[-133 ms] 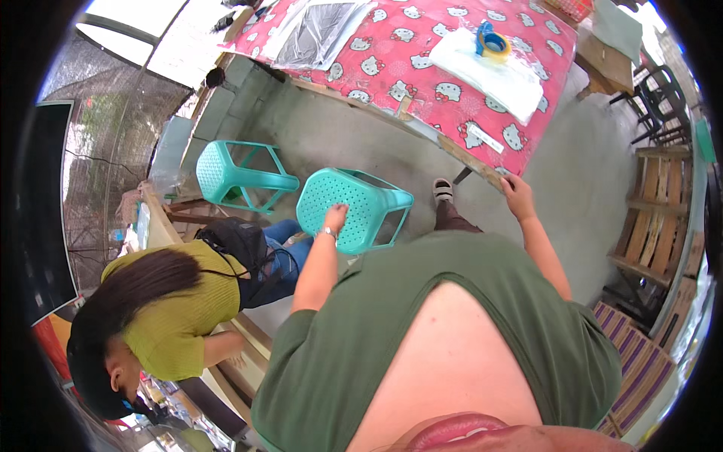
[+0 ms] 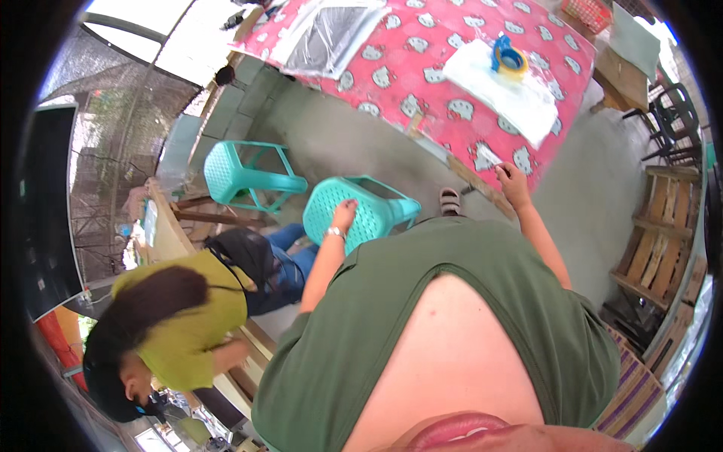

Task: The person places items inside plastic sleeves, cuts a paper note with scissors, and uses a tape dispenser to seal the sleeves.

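Observation:
My left hand (image 2: 345, 216) hangs with curled fingers over the seat of a turquoise plastic stool (image 2: 331, 207); I see nothing in it. A watch (image 2: 336, 232) circles that wrist. At the near corner of the table, my right hand (image 2: 514, 186) has its thumb and fingers pinched at the end of a small white strip (image 2: 489, 155), which looks narrow and tilted. The strip lies over the pink patterned tablecloth (image 2: 399, 56). Farther back, a blue tape dispenser with yellow tape (image 2: 510, 60) rests on a stack of white plastic sheets (image 2: 482, 83).
A second turquoise stool (image 2: 233, 177) stands left of the first. Close on my left, a person in a yellow-green top (image 2: 188, 324) leans over a wooden bench. A plastic-wrapped dark packet (image 2: 327, 38) lies on the table. Wooden slats (image 2: 659, 226) and black chairs (image 2: 670, 120) line the right side.
My right hand has moved from the table's wooden edge up to the white strip. My left hand stays over the stool. The whole view has shifted slightly.

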`<state>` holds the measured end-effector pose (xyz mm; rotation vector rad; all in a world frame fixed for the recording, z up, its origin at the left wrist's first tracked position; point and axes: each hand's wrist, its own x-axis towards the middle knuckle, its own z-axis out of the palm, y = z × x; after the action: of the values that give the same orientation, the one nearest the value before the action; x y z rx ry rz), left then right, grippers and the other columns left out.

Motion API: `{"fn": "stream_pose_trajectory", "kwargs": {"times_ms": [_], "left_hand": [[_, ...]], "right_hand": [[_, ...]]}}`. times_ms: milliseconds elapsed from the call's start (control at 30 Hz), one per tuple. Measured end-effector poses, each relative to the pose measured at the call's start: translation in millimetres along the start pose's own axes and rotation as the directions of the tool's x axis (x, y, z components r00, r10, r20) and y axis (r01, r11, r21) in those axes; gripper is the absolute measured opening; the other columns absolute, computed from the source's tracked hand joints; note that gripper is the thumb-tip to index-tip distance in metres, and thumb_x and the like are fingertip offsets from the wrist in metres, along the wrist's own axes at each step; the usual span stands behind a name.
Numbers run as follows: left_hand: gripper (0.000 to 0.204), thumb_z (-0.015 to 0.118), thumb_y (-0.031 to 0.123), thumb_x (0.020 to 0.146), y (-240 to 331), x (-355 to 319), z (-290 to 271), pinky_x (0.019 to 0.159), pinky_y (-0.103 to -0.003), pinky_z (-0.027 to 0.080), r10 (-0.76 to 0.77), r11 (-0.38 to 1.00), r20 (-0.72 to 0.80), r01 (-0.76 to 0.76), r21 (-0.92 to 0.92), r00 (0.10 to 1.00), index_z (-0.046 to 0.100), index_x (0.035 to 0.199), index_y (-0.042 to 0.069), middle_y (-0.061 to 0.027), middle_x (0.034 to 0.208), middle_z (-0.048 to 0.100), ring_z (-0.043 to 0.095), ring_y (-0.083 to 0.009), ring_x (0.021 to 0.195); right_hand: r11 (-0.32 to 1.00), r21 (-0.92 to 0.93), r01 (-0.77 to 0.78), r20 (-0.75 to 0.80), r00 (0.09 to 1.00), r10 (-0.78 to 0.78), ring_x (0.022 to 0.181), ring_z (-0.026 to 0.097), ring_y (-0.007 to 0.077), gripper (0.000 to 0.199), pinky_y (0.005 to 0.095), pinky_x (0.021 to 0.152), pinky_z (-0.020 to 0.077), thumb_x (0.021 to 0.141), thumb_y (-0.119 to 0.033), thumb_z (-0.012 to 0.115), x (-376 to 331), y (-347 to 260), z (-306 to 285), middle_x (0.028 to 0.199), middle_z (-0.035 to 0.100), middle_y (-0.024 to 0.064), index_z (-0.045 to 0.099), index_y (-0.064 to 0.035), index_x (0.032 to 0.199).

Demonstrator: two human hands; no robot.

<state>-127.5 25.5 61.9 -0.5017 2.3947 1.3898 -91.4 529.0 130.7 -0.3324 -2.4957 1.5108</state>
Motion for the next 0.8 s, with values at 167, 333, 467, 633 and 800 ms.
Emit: {"fn": "stream_pose_trajectory", "kwargs": {"times_ms": [167, 333, 467, 633, 800], "left_hand": [[0.031, 0.059, 0.03, 0.09, -33.4, -75.7, 23.9, 0.064, -0.034, 0.05, -0.117, 0.924, 0.078, 0.079, 0.374, 0.99, 0.065, 0.103, 0.002, -0.0105, 0.087, 0.068, 0.062, -0.0185, 0.073], [0.028, 0.058, 0.027, 0.09, -15.7, -10.6, -50.9, 0.061, -0.033, 0.049, -0.301, 0.928, 0.08, 0.272, 0.253, 0.95, 0.064, 0.1, 0.002, -0.0092, 0.083, 0.066, 0.061, -0.0179, 0.07], [0.025, 0.058, 0.025, 0.09, -5.5, 56.2, -100.8, 0.059, -0.033, 0.048, -0.35, 0.93, 0.047, 0.341, 0.141, 0.936, 0.064, 0.097, 0.002, -0.0082, 0.08, 0.065, 0.059, -0.0174, 0.067], [0.022, 0.057, 0.023, 0.09, -7.5, 146.0, -154.9, 0.057, -0.033, 0.046, -0.359, 0.93, 0.068, 0.351, 0.107, 0.931, 0.063, 0.093, 0.002, -0.0069, 0.077, 0.064, 0.058, -0.0169, 0.064], [0.02, 0.056, 0.021, 0.09, -4.1, 284.7, -255.8, 0.055, -0.032, 0.045, -0.03, 0.965, 0.094, 0.004, 0.264, 0.995, 0.063, 0.09, 0.002, -0.0056, 0.073, 0.063, 0.057, -0.0163, 0.061]], "right_hand": [[0.999, -0.035, 0.009, 0.098, 0.995, -0.006, 0.069, 0.058, 0.0173, 0.023, 0.0311, 0.067, 0.0467, 0.089, -0.021, 0.061, 54.5, 1.3, 45.3, 0.074, 0.064, 0.0098, 0.065, 0.0011, 0.096], [0.998, 0.042, -0.05, 0.303, 0.952, 0.035, 0.072, 0.059, 0.019, 0.025, 0.0325, 0.069, 0.0466, 0.088, -0.023, 0.061, 122.6, -26.2, 106.2, 0.078, 0.066, 0.0124, 0.066, 0.0009, 0.096], [0.992, 0.005, -0.129, 0.36, 0.925, 0.119, 0.071, 0.059, 0.0187, 0.024, 0.033, 0.068, 0.0468, 0.088, -0.02, 0.059, 161.1, -32.0, 147.5, 0.08, 0.066, 0.0129, 0.066, -0.0001, 0.098], [0.913, 0.037, -0.407, 0.311, 0.873, 0.377, 0.082, 0.065, 0.0198, 0.027, 0.0334, 0.077, 0.0495, 0.086, -0.022, 0.062, 203.4, -24.0, 203.3, 0.088, 0.069, 0.0115, 0.067, -0.0021, 0.102], [0.702, 0.418, -0.577, 0.197, 0.812, 0.55, 0.087, 0.06, 0.0126, 0.037, 0.0256, 0.074, 0.05, 0.094, -0.019, 0.056, 252.0, -44.2, 287.0, 0.103, 0.063, 0.0067, 0.053, 0.0021, 0.125]]}}
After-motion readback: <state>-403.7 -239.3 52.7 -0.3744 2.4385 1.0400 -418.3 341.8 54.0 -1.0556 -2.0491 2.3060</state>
